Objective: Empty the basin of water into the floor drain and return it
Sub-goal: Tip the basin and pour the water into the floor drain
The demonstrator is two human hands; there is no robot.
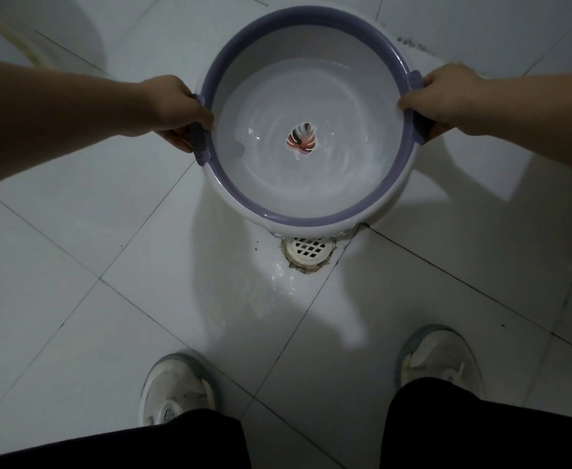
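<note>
A round white basin (308,216) with a purple rim and two purple side handles hangs just above the floor. Rippling water lies in it over a leaf picture on the bottom. My left hand (176,108) is shut on the left handle and my right hand (447,96) on the right handle. The basin's near edge sits right over the far side of the round white floor drain (308,253), which is half hidden by it. A wet patch glistens on the tile beside the drain.
White floor tiles (74,231) with dark grout lines spread all around. My two feet in white shoes (176,389) (440,360) stand apart, nearer to me than the drain. A pale rounded object (41,32) sits at the far left.
</note>
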